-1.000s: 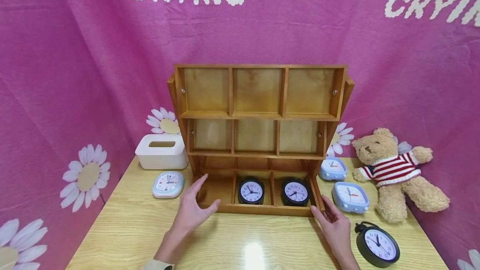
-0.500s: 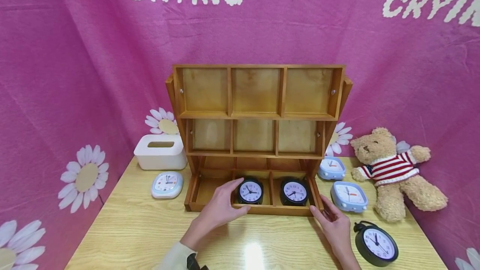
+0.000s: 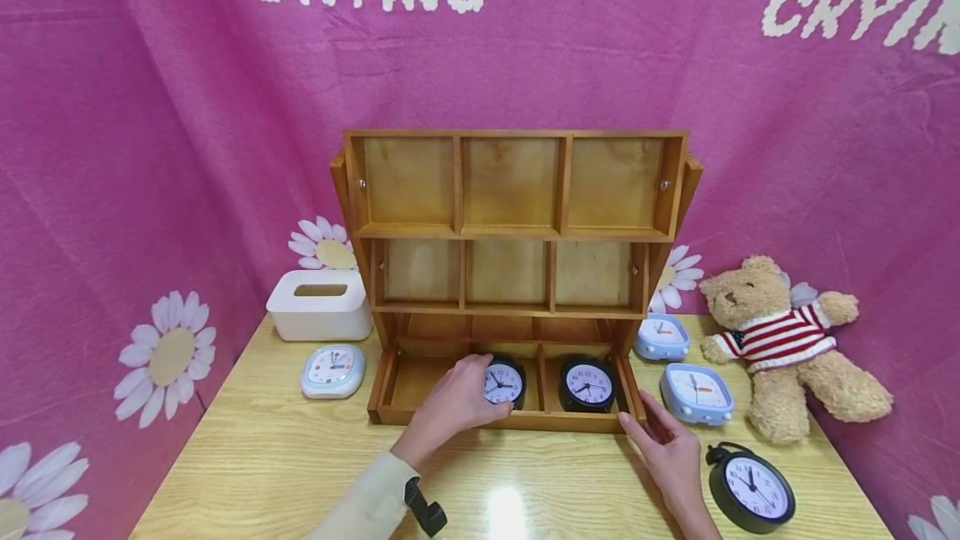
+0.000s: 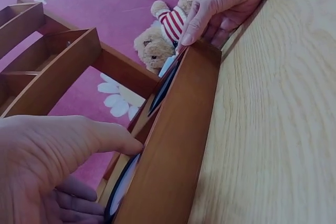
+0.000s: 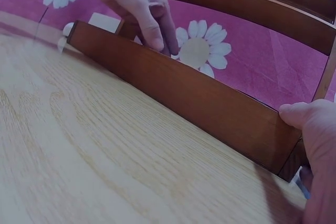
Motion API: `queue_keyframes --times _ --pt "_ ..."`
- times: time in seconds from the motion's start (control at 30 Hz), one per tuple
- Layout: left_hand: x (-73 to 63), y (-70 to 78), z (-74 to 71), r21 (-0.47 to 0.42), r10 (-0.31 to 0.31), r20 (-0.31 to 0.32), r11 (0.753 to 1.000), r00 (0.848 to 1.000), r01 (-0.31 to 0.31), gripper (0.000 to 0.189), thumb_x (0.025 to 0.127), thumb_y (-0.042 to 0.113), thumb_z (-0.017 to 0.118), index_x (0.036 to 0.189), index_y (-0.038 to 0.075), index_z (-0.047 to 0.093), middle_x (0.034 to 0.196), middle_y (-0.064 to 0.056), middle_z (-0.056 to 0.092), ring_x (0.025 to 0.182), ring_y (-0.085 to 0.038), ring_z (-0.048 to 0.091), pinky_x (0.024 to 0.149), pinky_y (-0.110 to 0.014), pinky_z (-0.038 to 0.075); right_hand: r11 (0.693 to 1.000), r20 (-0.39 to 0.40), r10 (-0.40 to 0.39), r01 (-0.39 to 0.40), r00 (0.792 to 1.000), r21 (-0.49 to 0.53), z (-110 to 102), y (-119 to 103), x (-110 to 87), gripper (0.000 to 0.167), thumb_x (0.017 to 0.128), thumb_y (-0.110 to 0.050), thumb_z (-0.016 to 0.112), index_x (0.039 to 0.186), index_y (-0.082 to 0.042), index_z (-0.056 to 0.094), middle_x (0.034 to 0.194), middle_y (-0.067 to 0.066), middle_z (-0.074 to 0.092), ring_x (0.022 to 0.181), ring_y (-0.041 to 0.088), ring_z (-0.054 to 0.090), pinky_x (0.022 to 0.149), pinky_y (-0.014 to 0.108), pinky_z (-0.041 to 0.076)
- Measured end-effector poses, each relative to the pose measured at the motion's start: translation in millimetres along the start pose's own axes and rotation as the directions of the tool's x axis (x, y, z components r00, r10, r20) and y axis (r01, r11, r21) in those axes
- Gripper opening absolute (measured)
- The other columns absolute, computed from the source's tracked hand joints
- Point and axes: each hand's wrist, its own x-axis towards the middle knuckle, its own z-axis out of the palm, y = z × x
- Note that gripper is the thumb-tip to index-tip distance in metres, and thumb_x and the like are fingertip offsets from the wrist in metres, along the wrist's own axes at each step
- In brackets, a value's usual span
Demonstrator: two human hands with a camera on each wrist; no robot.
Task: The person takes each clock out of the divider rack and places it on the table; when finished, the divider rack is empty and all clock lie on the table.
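Note:
A three-tier wooden shelf [image 3: 465, 418] with square compartments stands on the table. Two round black alarm clocks sit in its bottom tray, one in the middle compartment and one in the right. My left hand [image 3: 454, 398] holds the middle clock [image 3: 505, 384] by its left side, fingers at the top and thumb near the lower rim; the left wrist view shows the thumb [image 4: 113, 137] at the clock's edge. The right clock [image 3: 588, 384] stands untouched. My right hand [image 3: 670, 450] grips the tray's right front corner, its thumb [image 5: 295, 114] on the front board.
Two blue clocks [image 3: 697, 392] and another black alarm clock [image 3: 752, 487] lie right of the shelf, near a teddy bear [image 3: 787, 348]. On the left are a white-blue clock [image 3: 333, 369] and a white tissue box [image 3: 321, 313]. A pink cloth [image 3: 187, 107] hangs behind.
My left hand has moved right from the left compartment to the middle clock and closed in around its left side. The right hand has stayed at the tray's corner.

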Motion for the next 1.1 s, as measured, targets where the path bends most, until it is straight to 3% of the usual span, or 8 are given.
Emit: queue_keyframes --times 0.13,0.33,0.43,0.7,0.93,1.1 --pt "5.4 2.6 1.5 0.028 -0.041 0.020 0.999 0.999 0.040 0.088 0.078 0.045 0.089 0.144 -0.005 0.057 0.137 -0.022 0.064 0.105 -0.028 0.066 0.088 -0.045 0.060 1.000 -0.008 0.002 -0.002 1.000 -0.006 0 -1 0.7 0.055 0.086 -0.010 0.087 0.137 -0.001 0.068 0.118 -0.016 0.068 0.099 -0.012 0.065 0.082 0.010 0.055" --pt "11.1 5.9 1.8 0.069 -0.062 0.033 0.996 0.998 0.060 0.090 0.077 0.051 0.090 0.141 -0.004 0.060 0.130 -0.020 0.066 0.105 -0.030 0.066 0.090 -0.046 0.060 0.999 -0.014 -0.026 0.025 1.000 -0.034 -1 -1 1.9 0.054 0.086 -0.008 0.087 0.136 -0.001 0.068 0.133 0.012 0.065 0.099 -0.013 0.064 0.082 0.009 0.054" --pt "13.5 8.0 1.2 0.090 -0.074 0.049 0.994 0.996 0.069 0.086 0.077 0.052 0.090 0.135 -0.004 0.062 0.125 -0.019 0.067 0.103 -0.029 0.067 0.088 -0.045 0.060 0.999 -0.012 -0.030 0.030 0.999 -0.030 -1 -2 2.1 0.053 0.086 -0.007 0.086 0.136 0.000 0.068 0.133 0.013 0.065 0.100 -0.012 0.065 0.082 0.010 0.054" --pt "19.7 14.6 -1.9 0.075 -0.110 0.067 0.992 0.992 0.105 0.061 0.073 0.048 0.095 0.100 0.001 0.067 0.084 -0.005 0.062 0.071 -0.017 0.059 0.062 -0.034 0.055 0.999 -0.012 -0.033 0.032 0.999 -0.030 -1 -2 2.4 0.053 0.087 -0.008 0.086 0.137 0.000 0.068 0.133 0.014 0.064 0.101 -0.013 0.064 0.083 0.010 0.054" --pt "20.7 17.7 -0.9 0.092 -0.128 0.043 0.988 0.991 0.124 0.062 0.068 0.046 0.098 0.095 0.000 0.067 0.085 -0.007 0.060 0.073 -0.020 0.058 0.065 -0.038 0.056 0.998 -0.013 -0.038 0.037 0.999 -0.043 0 -1 0.0 0.053 0.087 -0.008 0.086 0.136 0.000 0.068 0.132 0.011 0.065 0.101 -0.013 0.064 0.084 0.009 0.053" --pt "21.4 16.7 0.7 0.113 -0.107 0.022 0.988 0.994 0.104 0.061 0.067 0.047 0.097 0.091 0.001 0.067 0.083 -0.006 0.059 0.071 -0.020 0.058 0.064 -0.037 0.056 0.998 -0.012 -0.039 0.038 0.999 -0.042 1 0 -0.9 0.053 0.087 -0.008 0.086 0.137 0.001 0.067 0.134 0.018 0.064 0.101 -0.015 0.062 0.085 0.009 0.053"
